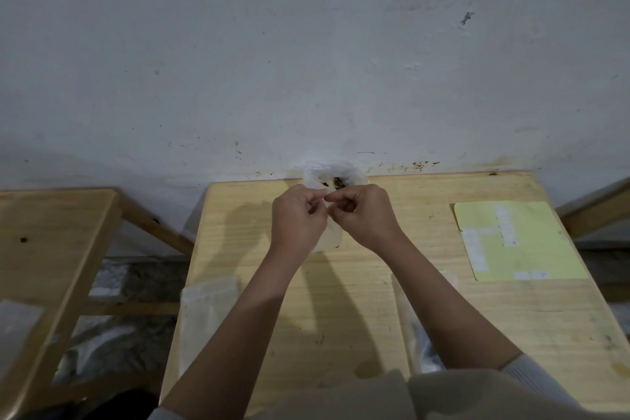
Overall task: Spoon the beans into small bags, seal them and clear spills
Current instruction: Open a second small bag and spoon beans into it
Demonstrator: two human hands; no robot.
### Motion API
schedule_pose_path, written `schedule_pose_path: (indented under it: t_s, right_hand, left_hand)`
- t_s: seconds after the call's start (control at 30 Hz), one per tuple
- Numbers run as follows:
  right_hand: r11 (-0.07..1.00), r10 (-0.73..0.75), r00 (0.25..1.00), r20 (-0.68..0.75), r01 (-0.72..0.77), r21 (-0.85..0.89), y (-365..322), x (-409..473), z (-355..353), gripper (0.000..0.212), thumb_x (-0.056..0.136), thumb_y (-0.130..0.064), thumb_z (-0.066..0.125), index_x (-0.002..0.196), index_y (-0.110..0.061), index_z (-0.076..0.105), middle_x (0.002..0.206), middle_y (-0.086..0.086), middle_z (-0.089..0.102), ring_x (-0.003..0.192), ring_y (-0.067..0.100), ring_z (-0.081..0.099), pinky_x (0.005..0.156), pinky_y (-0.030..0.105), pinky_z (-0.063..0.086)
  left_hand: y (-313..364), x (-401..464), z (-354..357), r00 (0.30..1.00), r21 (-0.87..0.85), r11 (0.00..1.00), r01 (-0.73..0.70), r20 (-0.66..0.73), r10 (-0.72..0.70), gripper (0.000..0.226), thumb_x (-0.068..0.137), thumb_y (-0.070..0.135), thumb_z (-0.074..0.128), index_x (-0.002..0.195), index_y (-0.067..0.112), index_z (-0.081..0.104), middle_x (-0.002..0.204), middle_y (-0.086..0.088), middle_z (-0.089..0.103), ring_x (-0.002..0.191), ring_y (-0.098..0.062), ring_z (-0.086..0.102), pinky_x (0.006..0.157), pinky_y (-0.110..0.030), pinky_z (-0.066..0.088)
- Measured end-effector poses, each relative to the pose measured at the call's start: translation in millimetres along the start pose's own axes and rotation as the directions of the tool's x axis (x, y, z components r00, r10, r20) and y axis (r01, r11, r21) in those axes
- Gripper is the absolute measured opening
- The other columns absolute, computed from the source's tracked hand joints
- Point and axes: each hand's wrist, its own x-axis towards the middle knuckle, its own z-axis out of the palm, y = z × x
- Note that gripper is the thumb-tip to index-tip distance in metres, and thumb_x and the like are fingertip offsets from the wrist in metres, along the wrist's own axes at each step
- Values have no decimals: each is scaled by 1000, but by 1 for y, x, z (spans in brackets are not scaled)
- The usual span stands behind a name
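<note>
My left hand (298, 216) and my right hand (363, 211) meet over the middle of the wooden table (358, 300), thumbs and forefingers pinching the top edge of a small clear bag (332, 237) that hangs between them. Behind the hands, against the wall, a larger clear plastic bag (335, 174) stands with its mouth wide and dark beans (337, 183) showing inside. Whether the small bag holds beans is hidden by my hands. No spoon shows.
A stack of empty clear bags (208, 314) lies at the table's left edge. More clear bags (417, 327) lie by my right forearm. A yellow sheet with white labels (514, 239) is at the right. A second wooden table (51, 249) stands to the left.
</note>
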Motion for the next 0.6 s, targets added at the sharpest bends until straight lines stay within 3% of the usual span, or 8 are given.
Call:
schedule_pose_path:
  t_s: [0.13,0.23,0.3,0.4,0.47,0.53,0.6]
  right_hand:
    - [996,-33,996,79,40,-80,-3,2,1,22,82,4,61,99,-5,73,81,-3,67,59,-8,55,61,7,46]
    - [996,-18,992,128,28,-79,-3,2,0,23,82,6,60,97,-5,73,80,-1,67,61,-4,56,63,18,52]
    - [998,-26,988,151,36,-60,-3,2,-3,23,80,10,61,96,-1,72,75,-7,65,61,-10,56,61,6,45]
    - [999,-1,982,191,7,-32,-3,3,-6,20,81,10,62,95,0,72,69,-16,59,59,-14,55,56,3,41]
    - [999,26,979,201,-35,39,-1,4,-9,17,81,6,67,94,-3,73,70,-9,63,60,-8,56,62,7,47]
    - [974,63,978,197,-104,203,1,3,-12,17,79,6,70,90,-7,73,75,9,68,68,7,62,71,22,55]
    - [919,98,978,183,-160,361,1,2,-13,18,78,8,69,85,-9,72,78,19,68,71,16,65,69,28,57]
  left_hand:
    - [-4,1,-4,996,79,995,-67,72,61,27,78,-9,60,94,7,75,65,15,43,60,6,49,58,-6,37]
    - [-8,1,-8,989,44,997,-69,133,62,28,79,-9,58,93,7,76,67,13,44,58,3,47,55,-8,36]
    - [-10,1,-10,986,1,998,-64,156,63,29,79,-10,58,91,10,76,68,11,46,57,-1,47,54,-10,37]
    - [-12,0,-13,979,-51,997,-58,194,67,37,80,-11,58,92,20,75,69,8,45,58,-4,45,54,-13,37]
    - [-12,0,-16,977,-92,994,-51,202,69,37,82,-11,59,93,22,73,70,8,47,60,-2,46,56,-12,38]
    - [-10,1,-18,982,-129,991,-32,179,55,34,83,-10,61,95,19,73,72,10,50,61,1,48,59,-10,40]
    - [-9,3,-18,989,-155,988,8,144,15,33,83,-7,63,94,23,71,76,7,55,65,1,51,63,-10,43]
